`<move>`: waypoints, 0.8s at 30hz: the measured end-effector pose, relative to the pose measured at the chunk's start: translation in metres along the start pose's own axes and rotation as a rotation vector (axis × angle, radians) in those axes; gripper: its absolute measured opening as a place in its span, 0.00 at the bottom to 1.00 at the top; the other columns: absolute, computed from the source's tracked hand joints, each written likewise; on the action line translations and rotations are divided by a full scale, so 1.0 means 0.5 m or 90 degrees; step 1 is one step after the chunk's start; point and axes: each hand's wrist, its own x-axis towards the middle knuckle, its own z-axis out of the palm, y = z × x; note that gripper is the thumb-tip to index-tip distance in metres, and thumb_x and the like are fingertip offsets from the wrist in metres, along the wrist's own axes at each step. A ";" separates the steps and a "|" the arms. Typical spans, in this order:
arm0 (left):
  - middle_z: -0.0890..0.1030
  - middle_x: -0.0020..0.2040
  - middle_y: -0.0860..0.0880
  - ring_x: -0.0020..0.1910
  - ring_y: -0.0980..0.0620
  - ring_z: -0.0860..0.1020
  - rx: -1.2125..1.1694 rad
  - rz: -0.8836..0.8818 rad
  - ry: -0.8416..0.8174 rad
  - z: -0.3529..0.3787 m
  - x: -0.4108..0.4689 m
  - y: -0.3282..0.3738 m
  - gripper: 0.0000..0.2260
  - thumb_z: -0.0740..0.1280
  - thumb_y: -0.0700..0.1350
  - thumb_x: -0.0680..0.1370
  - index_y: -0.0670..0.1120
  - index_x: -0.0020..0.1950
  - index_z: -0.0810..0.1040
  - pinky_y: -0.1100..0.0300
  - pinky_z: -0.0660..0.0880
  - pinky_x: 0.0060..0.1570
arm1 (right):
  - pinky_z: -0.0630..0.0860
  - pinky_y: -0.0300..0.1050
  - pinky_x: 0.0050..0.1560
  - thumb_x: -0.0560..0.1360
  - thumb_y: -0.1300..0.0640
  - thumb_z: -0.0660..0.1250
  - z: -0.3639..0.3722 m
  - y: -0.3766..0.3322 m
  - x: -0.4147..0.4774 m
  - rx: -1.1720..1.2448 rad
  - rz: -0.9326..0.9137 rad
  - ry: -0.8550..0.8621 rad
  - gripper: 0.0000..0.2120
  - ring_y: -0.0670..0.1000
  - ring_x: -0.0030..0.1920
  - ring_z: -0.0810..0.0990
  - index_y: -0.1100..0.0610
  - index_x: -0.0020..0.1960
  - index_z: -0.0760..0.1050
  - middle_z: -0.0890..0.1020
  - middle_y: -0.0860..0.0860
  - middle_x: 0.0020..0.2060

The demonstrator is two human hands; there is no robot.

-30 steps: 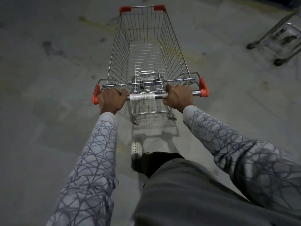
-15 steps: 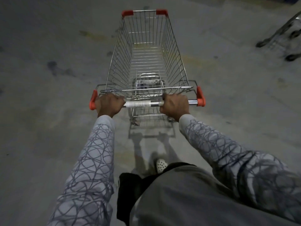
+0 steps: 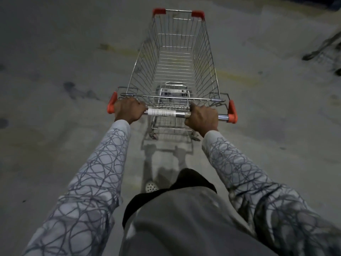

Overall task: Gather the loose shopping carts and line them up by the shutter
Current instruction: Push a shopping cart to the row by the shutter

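Observation:
A wire shopping cart [image 3: 177, 58] with red corner caps stands straight ahead of me on the concrete floor, its basket empty. My left hand [image 3: 129, 110] grips the left end of its chrome handle bar [image 3: 167, 113], beside the red end cap. My right hand [image 3: 202, 118] grips the bar toward the right end. Both sets of fingers curl round the bar. A white label wraps the bar between my hands. The shutter is out of view.
Part of another cart's frame and wheels [image 3: 324, 48] shows blurred at the right edge. Stained grey concrete floor [image 3: 64, 71] stretches to the left and ahead. My foot in a white perforated shoe [image 3: 151, 187] is below the cart.
The cart has rolled forward with me across the floor. The other cart at the right has slid further toward the frame's edge. My grip on the bar is unchanged.

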 end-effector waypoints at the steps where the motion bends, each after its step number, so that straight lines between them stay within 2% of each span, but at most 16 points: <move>1: 0.83 0.56 0.42 0.60 0.42 0.79 -0.012 -0.006 0.001 -0.007 0.022 -0.026 0.21 0.52 0.50 0.82 0.42 0.50 0.83 0.54 0.59 0.66 | 0.73 0.48 0.43 0.73 0.44 0.67 -0.005 -0.027 0.020 0.000 0.003 -0.003 0.20 0.58 0.41 0.82 0.53 0.59 0.74 0.82 0.54 0.40; 3: 0.84 0.53 0.43 0.58 0.42 0.79 -0.025 -0.020 0.005 -0.017 0.067 -0.079 0.23 0.52 0.52 0.81 0.42 0.47 0.83 0.54 0.59 0.66 | 0.70 0.48 0.42 0.73 0.44 0.67 -0.010 -0.077 0.063 -0.011 0.007 -0.008 0.18 0.58 0.39 0.81 0.53 0.57 0.75 0.81 0.53 0.39; 8: 0.84 0.50 0.41 0.54 0.40 0.80 -0.063 -0.030 0.008 -0.048 0.203 -0.211 0.23 0.53 0.55 0.80 0.43 0.45 0.83 0.53 0.68 0.61 | 0.68 0.48 0.42 0.73 0.43 0.68 -0.025 -0.202 0.204 -0.011 0.002 0.001 0.18 0.61 0.45 0.84 0.52 0.59 0.75 0.84 0.55 0.42; 13: 0.84 0.51 0.40 0.55 0.41 0.80 -0.072 -0.034 0.026 -0.091 0.362 -0.329 0.23 0.54 0.55 0.82 0.43 0.44 0.83 0.54 0.65 0.62 | 0.72 0.49 0.44 0.73 0.43 0.68 -0.039 -0.314 0.394 -0.002 -0.022 0.003 0.18 0.59 0.43 0.83 0.52 0.58 0.75 0.84 0.54 0.40; 15: 0.84 0.52 0.41 0.56 0.42 0.80 -0.089 -0.045 0.017 -0.111 0.426 -0.369 0.22 0.54 0.54 0.83 0.43 0.45 0.83 0.55 0.63 0.63 | 0.73 0.49 0.45 0.71 0.45 0.69 -0.048 -0.349 0.482 0.009 -0.037 0.008 0.18 0.61 0.45 0.84 0.53 0.57 0.77 0.85 0.56 0.42; 19: 0.85 0.48 0.44 0.54 0.45 0.81 -0.082 -0.091 0.044 -0.137 0.548 -0.449 0.28 0.51 0.61 0.82 0.46 0.45 0.85 0.55 0.53 0.67 | 0.74 0.49 0.45 0.69 0.44 0.70 -0.064 -0.416 0.664 -0.010 -0.076 0.019 0.19 0.62 0.47 0.84 0.53 0.55 0.77 0.85 0.58 0.44; 24: 0.85 0.42 0.47 0.51 0.46 0.82 -0.134 -0.127 0.056 -0.165 0.688 -0.542 0.32 0.47 0.66 0.83 0.50 0.41 0.85 0.53 0.53 0.68 | 0.73 0.47 0.41 0.69 0.40 0.69 -0.085 -0.497 0.887 -0.050 -0.152 0.025 0.18 0.59 0.42 0.83 0.52 0.52 0.78 0.84 0.55 0.40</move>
